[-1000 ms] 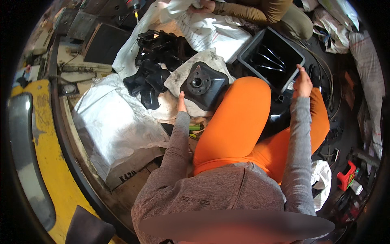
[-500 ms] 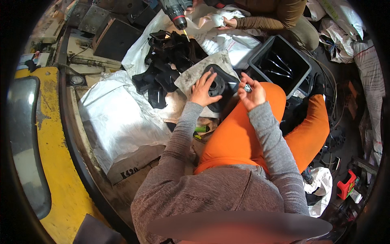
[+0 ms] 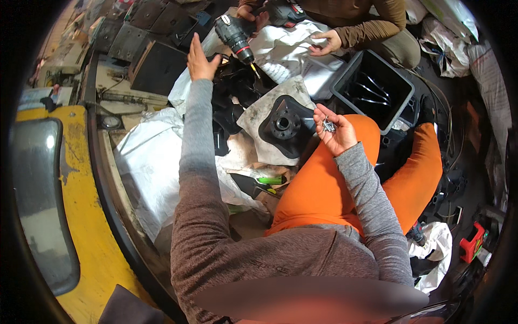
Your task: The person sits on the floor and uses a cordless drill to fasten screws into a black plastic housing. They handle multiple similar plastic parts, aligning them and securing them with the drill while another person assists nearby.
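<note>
My left hand [image 3: 202, 63] is raised over the far left side, fingers stretched and thumb apart, holding nothing. Close to its right is a cordless drill [image 3: 236, 39] with a yellowish bit, gripped by a co-worker's hand [image 3: 249, 15]. My right hand [image 3: 341, 138] is palm up above my orange-clad thigh, fingers curled around several small silvery screws [image 3: 328, 126]. Between my hands, a black four-lobed part [image 3: 280, 135] with a round, holed hub lies on a stained pale pad [image 3: 252, 120]. A dark heap of black parts [image 3: 229, 116] sits left of the pad.
Right of the pad stands a grey bin [image 3: 399, 116] with dark shiny contents. The co-worker's other hand [image 3: 327, 42] is open beyond it. A white sack [image 3: 154, 162] lies on the left beside a yellow machine panel [image 3: 81, 178]. A green-handled tool [image 3: 271, 180] lies near my thigh.
My left hand has left the black part and swung up and left. My right palm has tilted up, showing the screws. The drill has come nearer; the co-worker's other hand has let go of the white bag.
</note>
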The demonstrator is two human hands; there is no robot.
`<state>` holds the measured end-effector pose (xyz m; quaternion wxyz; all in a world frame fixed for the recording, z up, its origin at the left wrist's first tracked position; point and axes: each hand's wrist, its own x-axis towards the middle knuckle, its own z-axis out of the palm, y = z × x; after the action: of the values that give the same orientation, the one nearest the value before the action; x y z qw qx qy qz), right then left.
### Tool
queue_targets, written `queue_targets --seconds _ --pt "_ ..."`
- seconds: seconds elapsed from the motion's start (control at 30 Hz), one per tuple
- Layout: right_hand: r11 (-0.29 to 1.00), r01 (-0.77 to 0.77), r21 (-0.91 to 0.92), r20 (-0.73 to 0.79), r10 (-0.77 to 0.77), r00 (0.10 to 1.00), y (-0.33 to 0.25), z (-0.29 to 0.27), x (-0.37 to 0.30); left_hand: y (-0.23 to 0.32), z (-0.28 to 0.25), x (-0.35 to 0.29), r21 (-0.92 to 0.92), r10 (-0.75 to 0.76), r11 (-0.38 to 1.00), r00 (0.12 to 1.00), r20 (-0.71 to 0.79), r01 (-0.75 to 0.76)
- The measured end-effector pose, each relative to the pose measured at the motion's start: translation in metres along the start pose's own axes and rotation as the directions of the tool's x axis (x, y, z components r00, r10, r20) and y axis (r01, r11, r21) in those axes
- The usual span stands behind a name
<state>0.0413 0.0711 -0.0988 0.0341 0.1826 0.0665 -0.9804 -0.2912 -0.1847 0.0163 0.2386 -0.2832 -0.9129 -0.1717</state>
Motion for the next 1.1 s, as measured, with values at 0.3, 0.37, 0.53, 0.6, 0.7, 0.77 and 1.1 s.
queue_targets --seconds 0.3,0.37,0.53,0.6,0.7,0.77,1.1 --pt "1.000 0.013 0.004 -0.013 -0.013 1.000 -0.009 0.013 -0.010 -0.004 0.044 0.051 -0.365 0.199 0.924 0.960 0.198 -0.116" --pt "1.000 0.016 -0.003 0.008 -0.016 1.000 -0.011 0.011 -0.012 0.021 0.039 0.045 -0.627 0.229 0.778 0.948 0.219 -0.043" --pt "0.990 0.066 -0.121 -0.062 -0.074 0.995 -0.031 0.018 0.019 0.055 0.041 0.056 -0.456 0.391 0.862 0.861 0.324 -0.220" --pt "0.987 0.112 -0.118 -0.061 -0.119 0.991 -0.050 0.021 0.029 0.084 0.040 0.052 -0.314 0.432 0.884 0.863 0.262 -0.347" --pt "0.974 0.130 -0.185 -0.035 -0.139 0.990 -0.058 0.022 0.035 0.110 0.031 0.050 -0.197 0.547 0.832 0.827 0.132 -0.519" --pt "0.954 0.124 -0.274 -0.001 -0.129 0.992 -0.059 0.028 0.037 0.127 0.030 0.053 -0.380 0.627 0.742 0.772 0.100 -0.553" --pt "0.654 0.133 -0.744 0.337 0.196 0.921 -0.096 0.061 0.009 0.217 -0.052 0.009 -0.558 0.727 0.618 0.673 0.138 -0.554"
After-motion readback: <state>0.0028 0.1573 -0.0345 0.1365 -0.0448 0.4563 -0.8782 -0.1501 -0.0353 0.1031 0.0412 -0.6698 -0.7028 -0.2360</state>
